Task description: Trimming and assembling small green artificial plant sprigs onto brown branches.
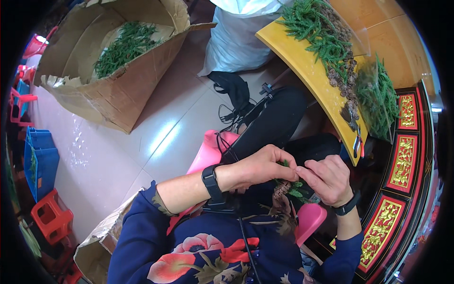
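Over my lap, my left hand (268,165) pinches a small green artificial pine sprig (296,190) with a brown pine cone (281,188) on it. My right hand (328,180) is closed too, its thumb and forefinger meeting the left fingertips at the sprig. Whatever lies right between the fingertips is too small to make out. On the yellow tabletop (309,66) at the upper right lie a heap of green pine sprigs (307,23) and a row of brown pine cones (341,71). A pair of pliers (358,143) rests at its near corner.
A large cardboard box (127,102) holding green sprigs stands at the upper left, beside a white sack (236,42). A clear bag of sprigs (376,99) sits right of the tabletop, by carved red-and-gold panels (402,161). A blue crate (42,163) and red stool (53,215) stand far left.
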{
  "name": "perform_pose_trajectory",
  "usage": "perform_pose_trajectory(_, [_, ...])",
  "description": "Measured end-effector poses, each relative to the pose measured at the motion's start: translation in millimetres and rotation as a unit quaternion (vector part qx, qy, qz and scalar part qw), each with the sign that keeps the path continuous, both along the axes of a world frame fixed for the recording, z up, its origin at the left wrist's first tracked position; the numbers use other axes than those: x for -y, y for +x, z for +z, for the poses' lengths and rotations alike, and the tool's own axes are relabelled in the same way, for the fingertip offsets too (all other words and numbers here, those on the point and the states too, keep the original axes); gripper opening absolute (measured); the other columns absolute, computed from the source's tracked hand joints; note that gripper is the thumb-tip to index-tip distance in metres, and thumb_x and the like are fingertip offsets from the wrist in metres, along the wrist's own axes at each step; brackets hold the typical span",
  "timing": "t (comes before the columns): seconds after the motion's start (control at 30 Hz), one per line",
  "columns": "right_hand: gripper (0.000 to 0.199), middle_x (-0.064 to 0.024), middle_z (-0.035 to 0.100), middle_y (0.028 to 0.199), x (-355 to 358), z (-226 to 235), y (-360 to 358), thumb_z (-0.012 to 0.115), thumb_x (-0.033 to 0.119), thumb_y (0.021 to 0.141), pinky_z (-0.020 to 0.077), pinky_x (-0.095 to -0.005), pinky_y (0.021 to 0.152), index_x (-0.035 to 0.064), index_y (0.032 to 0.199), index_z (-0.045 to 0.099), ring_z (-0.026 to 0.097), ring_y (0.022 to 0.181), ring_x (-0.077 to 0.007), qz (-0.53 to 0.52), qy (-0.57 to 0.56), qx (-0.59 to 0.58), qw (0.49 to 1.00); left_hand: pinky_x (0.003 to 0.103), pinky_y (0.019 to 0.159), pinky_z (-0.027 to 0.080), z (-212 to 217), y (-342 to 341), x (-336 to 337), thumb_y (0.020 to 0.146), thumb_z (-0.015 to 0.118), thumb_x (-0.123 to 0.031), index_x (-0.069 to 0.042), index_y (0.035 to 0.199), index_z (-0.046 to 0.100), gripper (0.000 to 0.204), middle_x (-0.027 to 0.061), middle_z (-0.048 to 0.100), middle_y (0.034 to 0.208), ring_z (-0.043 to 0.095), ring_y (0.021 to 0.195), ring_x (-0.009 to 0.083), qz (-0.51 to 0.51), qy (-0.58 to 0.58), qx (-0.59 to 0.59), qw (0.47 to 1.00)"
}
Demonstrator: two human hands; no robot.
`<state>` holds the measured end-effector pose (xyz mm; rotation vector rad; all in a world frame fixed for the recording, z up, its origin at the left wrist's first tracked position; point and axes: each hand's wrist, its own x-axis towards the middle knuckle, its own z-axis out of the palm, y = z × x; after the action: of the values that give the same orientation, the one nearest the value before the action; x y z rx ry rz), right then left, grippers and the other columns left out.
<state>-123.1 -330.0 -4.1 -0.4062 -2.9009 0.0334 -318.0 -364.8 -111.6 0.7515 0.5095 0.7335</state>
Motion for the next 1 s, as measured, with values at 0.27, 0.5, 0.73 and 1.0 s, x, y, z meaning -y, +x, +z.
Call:
perform_pose_trajectory(0.27, [0.032,-0.0079,0.065,0.098,-25.2,-2.5,-1.6,0.068,0.009,0.073,0.0452,-0.0339,0.063,0.0055,0.104,0.069,0.06,0.069,-0.0199,0.002,-0.014,-0.029,0.999,0.018,0.071,0.046,18.9,-13.8,-22.1,0.089,0.069,-0.01,-0.003,0.088,0.07,0.008,-0.002,0.066,0.082,0.058,0.076,0.0023,-0.002,-0.039,0.009,0.999])
perform_pose_trajectory(0.5, [0.023,-0.0073,0.065,0.094,-68.9,-2.7,26.6,0.07,0.007,0.073,0.0457,-0.0355,0.063,0.0061,0.096,0.067,0.062,0.072,-0.0207,-0.001,-0.121,-0.091,0.989,0.022,0.062,0.043,47.4,4.6,-59.7,0.087,0.069,-0.009,-0.004,0.09,0.071,0.006,-0.002,0.062,0.072,0.055,0.068,0.0035,-0.059,-0.14,0.0,0.988])
perform_pose_trajectory(0.73, [0.017,-0.0047,0.064,0.086,-145.4,22.4,87.6,0.074,0.008,0.076,0.0461,-0.035,0.07,0.0073,0.089,0.064,0.062,0.074,-0.024,-0.166,-0.245,-0.073,0.953,0.027,0.061,0.042,89.7,80.8,-135.5,0.084,0.07,-0.006,0.0,0.085,0.069,0.006,0.0004,0.061,0.071,0.056,0.069,0.0069,0.176,0.342,-0.347,0.855])
perform_pose_trajectory(1.0, [0.019,-0.0036,0.064,0.087,-224.3,43.9,191.7,0.072,0.01,0.078,0.0459,-0.0341,0.072,0.0089,0.095,0.066,0.059,0.073,-0.0198,-0.156,-0.124,-0.278,0.94,0.026,0.064,0.043,137.6,170.1,-232.7,0.083,0.069,-0.003,0.0,0.084,0.071,0.003,0.0009,0.062,0.076,0.057,0.073,0.0076,0.129,0.222,-0.286,0.923])
